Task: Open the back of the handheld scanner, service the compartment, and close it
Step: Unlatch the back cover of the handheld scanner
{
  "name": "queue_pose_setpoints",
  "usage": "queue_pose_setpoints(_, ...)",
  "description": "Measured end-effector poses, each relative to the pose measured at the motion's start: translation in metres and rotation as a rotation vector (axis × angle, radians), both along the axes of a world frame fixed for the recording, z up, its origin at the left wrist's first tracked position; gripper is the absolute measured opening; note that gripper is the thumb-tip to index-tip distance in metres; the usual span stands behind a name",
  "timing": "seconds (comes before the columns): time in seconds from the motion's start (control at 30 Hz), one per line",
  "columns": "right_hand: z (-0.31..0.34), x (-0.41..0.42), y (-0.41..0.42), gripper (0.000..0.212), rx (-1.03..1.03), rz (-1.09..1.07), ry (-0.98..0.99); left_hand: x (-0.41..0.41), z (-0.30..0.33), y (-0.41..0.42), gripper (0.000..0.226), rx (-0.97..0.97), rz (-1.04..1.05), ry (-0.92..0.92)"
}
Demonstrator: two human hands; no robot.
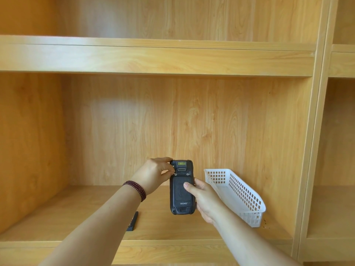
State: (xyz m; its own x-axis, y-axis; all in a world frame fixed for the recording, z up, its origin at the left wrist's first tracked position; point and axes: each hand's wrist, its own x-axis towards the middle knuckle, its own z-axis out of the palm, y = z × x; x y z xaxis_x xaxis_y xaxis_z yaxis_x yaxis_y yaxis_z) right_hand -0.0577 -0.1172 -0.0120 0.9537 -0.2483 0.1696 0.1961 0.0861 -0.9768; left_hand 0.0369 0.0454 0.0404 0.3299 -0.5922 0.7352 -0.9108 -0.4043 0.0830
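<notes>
A black handheld scanner [181, 196] is held upright above the wooden shelf, its back facing me, with the back cover on it. My right hand [204, 198] grips its right side, thumb pressed on the cover. My left hand [153, 174] is at the scanner's upper left corner, thumb and forefinger pinched at the left latch screw near the top of the cover. A flat black object [133, 221], partly hidden behind my left forearm, lies on the shelf.
A white perforated plastic basket [240, 192] stands on the shelf board [76, 217] to the right of the scanner, nothing visible in it. Wooden shelf walls close in at left, right and back, with another shelf overhead.
</notes>
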Motion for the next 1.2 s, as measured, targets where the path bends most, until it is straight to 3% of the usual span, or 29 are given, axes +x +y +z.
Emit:
queue_pose_setpoints(0.27,0.003,-0.005,0.011,0.019,0.072,0.041,-0.024,-0.004,0.008,-0.001,0.008,-0.103,-0.032,-0.056)
queue_pose_setpoints(0.53,0.012,-0.007,0.004,0.019,0.054,0.005,-0.059,-0.002,0.011,0.003,0.014,-0.167,-0.076,0.315)
queue_pose_setpoints(0.8,0.009,-0.011,0.004,0.02,0.024,0.012,-0.035,-0.005,0.007,0.002,0.01,-0.11,-0.034,0.188)
queue_pose_setpoints(1.2,0.01,-0.013,0.011,0.019,0.027,0.023,-0.057,-0.015,0.007,-0.001,0.011,-0.18,0.015,0.108)
